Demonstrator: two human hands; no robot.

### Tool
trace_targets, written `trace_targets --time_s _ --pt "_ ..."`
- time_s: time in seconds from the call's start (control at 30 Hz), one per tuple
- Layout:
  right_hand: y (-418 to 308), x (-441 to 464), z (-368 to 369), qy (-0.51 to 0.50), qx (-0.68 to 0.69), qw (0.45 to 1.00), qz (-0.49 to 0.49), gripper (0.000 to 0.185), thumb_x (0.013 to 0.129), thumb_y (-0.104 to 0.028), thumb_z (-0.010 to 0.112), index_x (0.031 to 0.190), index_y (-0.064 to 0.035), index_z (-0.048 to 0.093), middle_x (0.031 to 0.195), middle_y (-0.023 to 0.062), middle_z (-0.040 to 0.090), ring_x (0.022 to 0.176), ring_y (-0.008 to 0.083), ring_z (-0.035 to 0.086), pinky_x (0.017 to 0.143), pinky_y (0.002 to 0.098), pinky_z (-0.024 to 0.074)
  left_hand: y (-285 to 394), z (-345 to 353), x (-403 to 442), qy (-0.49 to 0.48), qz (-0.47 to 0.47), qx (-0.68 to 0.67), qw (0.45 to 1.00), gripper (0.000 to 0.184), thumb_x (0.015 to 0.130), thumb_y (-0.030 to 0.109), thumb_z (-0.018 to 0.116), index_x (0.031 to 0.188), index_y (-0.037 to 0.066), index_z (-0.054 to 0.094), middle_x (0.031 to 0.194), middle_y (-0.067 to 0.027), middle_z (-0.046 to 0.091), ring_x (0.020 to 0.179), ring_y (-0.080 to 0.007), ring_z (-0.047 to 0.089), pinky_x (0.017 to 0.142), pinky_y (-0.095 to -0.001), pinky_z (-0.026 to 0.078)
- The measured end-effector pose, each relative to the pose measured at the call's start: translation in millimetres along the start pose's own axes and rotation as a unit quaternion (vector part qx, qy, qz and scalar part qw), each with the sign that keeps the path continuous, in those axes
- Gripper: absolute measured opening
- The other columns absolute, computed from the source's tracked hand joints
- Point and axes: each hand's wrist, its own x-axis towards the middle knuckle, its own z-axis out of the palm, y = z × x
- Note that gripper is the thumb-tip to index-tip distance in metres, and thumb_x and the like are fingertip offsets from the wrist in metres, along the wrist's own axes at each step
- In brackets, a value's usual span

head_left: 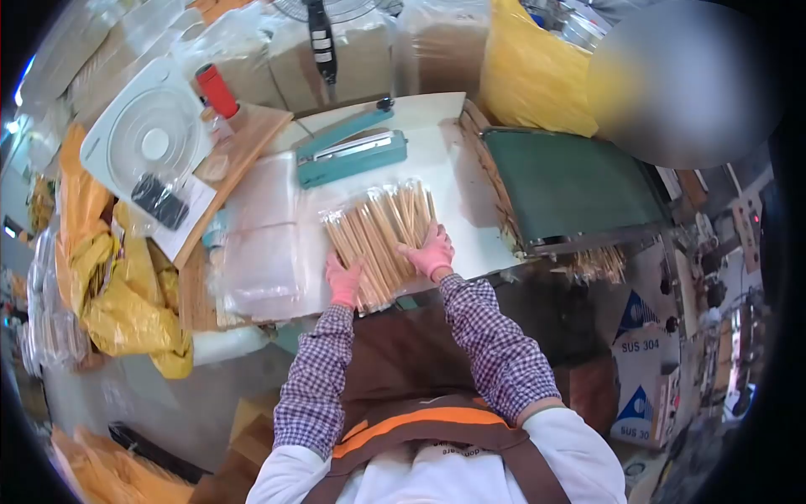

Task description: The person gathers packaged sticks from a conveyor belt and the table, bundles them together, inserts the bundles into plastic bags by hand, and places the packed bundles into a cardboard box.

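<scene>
On the white worktop lies a flat bunch of thin wooden sticks (374,239), with shiny clear plastic showing at its far end. My left hand (343,280), in a pink glove, grips its near left side, thumb over the sticks. From the right, my right hand (431,252), gloved the same way, holds the other edge with its thumb across the top. Just beyond the sticks stands a green bag sealer (353,158) with its arm raised. Left of them is a stack of clear plastic bags (259,260).
A wooden board (252,139) at the left carries a white fan (151,134) and a red cylinder (217,90). To the right is a dark green conveyor belt (571,185), with more sticks (598,264) below its near edge. A yellow bag (533,67) stands behind.
</scene>
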Motion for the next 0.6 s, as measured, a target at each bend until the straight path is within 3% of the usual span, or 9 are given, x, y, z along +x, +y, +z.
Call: trace_targets --time_s 0.1,0.13,0.23,0.33,0.43,0.47,0.57,0.6 --pt "-32.5 -17.5 -1.3 -0.042 -0.112 0.993 0.021 0.113 0.06 -0.066 0.067 0.144 -0.009 0.018 0.147 0.0198 0.021 0.135 0.0347 0.022 0.105 0.0517 0.0246 -32.0 11.3 10.0 0.012 -0.001 -0.037 0.999 0.074 0.068 0.024 0.076 0.129 0.003 0.041 0.116 -0.0221 0.053 0.108 -0.0365 0.051 0.094 -0.0415 0.041" --pt "-43.1 -24.7 3.4 -0.058 -0.151 0.986 0.032 0.113 0.06 -0.067 0.066 0.145 -0.011 0.017 0.148 0.0197 0.018 0.136 0.0347 0.02 0.105 0.054 0.0231 -24.2 10.3 7.0 0.015 -0.003 0.002 1.0 0.066 0.072 0.015 0.072 0.13 0.003 0.041 0.117 -0.0204 0.055 0.106 -0.0332 0.054 0.093 -0.0381 0.043" --pt "-48.3 -35.3 9.3 -0.074 -0.195 0.978 0.031 0.109 0.063 -0.067 0.064 0.146 -0.0163 0.014 0.151 0.0194 0.011 0.139 0.0358 0.013 0.104 0.0588 0.0196 -18.7 2.3 4.8 -0.015 -0.024 -0.224 0.974 0.057 0.075 0.003 0.066 0.128 0.002 0.045 0.118 -0.0187 0.056 0.106 -0.0281 0.056 0.091 -0.0335 0.045" --pt "-29.6 -26.8 -1.5 -0.074 -0.197 0.977 0.026 0.105 0.067 -0.063 0.064 0.147 -0.0161 0.013 0.151 0.0188 0.01 0.138 0.0368 0.014 0.105 0.0582 0.0191 -21.8 -28.6 -1.4 0.025 -0.051 -0.138 0.989 0.048 0.078 -0.004 0.06 0.124 0.001 0.049 0.113 -0.0167 0.059 0.103 -0.0231 0.058 0.089 -0.0303 0.046" --pt "-22.6 -22.3 -23.4 -0.098 -0.225 0.968 0.048 0.103 0.069 -0.061 0.063 0.146 -0.015 0.014 0.15 0.0179 0.014 0.138 0.036 0.016 0.106 0.0578 0.0191 -36.8 -52.1 -2.9 0.07 -0.007 -0.125 0.99 0.043 0.079 -0.003 0.057 0.122 0.001 0.051 0.108 -0.016 0.061 0.101 -0.0223 0.059 0.088 -0.0304 0.047" --pt "-25.9 -25.3 -18.7 -0.03 -0.256 0.966 0.034 0.094 0.071 -0.057 0.062 0.144 -0.0127 0.021 0.149 0.0171 0.018 0.137 0.0348 0.019 0.106 0.0582 0.0188 -42.9 -60.4 0.8 0.031 -0.036 -0.126 0.991 0.037 0.082 -0.005 0.052 0.119 -0.002 0.051 0.106 -0.0148 0.062 0.097 -0.0215 0.06 0.086 -0.0294 0.046" --pt "-49.2 -38.9 20.2 0.041 -0.184 0.961 -0.202 0.083 0.072 -0.055 0.062 0.137 -0.011 0.035 0.146 0.0168 0.027 0.135 0.0338 0.024 0.107 0.0564 0.0184 -57.0 -55.7 10.4 0.06 0.013 -0.063 0.996 0.031 0.083 -0.004 0.05 0.113 -0.005 0.052 0.103 -0.0131 0.062 0.095 -0.02 0.06 0.084 -0.0288 0.047" --pt "-62.8 -50.0 38.9 0.026 -0.207 0.943 -0.259 0.074 0.076 -0.052 0.059 0.135 -0.0109 0.038 0.144 0.0158 0.03 0.134 0.0333 0.025 0.107 0.0558 0.0176 -55.0 -51.8 11.4 0.048 -0.009 -0.128 0.991 0.03 0.083 -0.003 0.051 0.112 -0.006 0.052 0.103 -0.0126 0.061 0.094 -0.0195 0.06 0.083 -0.0287 0.047"
